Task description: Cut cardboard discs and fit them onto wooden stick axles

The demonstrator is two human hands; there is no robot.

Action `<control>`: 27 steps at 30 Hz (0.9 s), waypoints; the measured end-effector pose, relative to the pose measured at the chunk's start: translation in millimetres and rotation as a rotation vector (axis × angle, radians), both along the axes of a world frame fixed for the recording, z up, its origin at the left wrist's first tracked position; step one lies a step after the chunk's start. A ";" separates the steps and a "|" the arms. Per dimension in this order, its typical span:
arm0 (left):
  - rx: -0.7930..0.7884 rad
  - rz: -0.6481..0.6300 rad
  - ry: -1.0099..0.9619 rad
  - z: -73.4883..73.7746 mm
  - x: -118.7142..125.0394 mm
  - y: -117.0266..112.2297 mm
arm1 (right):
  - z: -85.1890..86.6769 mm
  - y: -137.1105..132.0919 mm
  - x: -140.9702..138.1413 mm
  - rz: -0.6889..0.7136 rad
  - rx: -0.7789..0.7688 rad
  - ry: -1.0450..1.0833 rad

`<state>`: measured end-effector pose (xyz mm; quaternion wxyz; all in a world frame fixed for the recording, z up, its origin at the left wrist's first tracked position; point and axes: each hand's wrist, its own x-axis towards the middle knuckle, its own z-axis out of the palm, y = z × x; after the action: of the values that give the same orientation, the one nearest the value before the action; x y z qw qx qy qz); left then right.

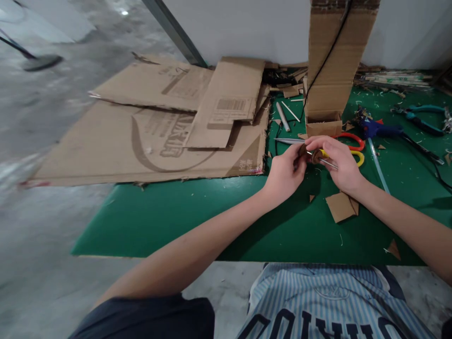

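My left hand [284, 173] and my right hand [337, 162] meet above the green mat [176, 221]. Both are closed around a small brown cardboard piece [313, 156] held between their fingertips. A thin metal rod [329, 163] sticks out from under my right fingers. Scissors with red and yellow handles [355, 147] lie on the mat just behind my hands, blades pointing left.
Flattened cardboard sheets [158, 136] cover the mat's left back. An upright cardboard column [335, 61] with a black cable stands behind. A blue glue gun [379, 129], teal pliers [422, 117], glue sticks [282, 116] and cardboard scraps [341, 206] lie around.
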<state>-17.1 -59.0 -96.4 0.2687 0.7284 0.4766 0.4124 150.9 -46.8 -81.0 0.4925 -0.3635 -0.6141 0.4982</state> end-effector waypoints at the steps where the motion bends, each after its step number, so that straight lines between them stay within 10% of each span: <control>1: 0.000 -0.014 -0.009 -0.4 0.4 -0.6 | -0.5 -0.9 -0.8 -0.001 -0.009 -0.003; 27: 0.061 0.040 0.104 -0.9 2.1 -8.0 | 3.0 -13.5 -6.8 -0.158 0.165 -0.258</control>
<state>-15.0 -67.0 -97.3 0.2130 0.7471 0.4913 0.3937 144.1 -60.3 -78.0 0.4753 -0.4302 -0.6804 0.3550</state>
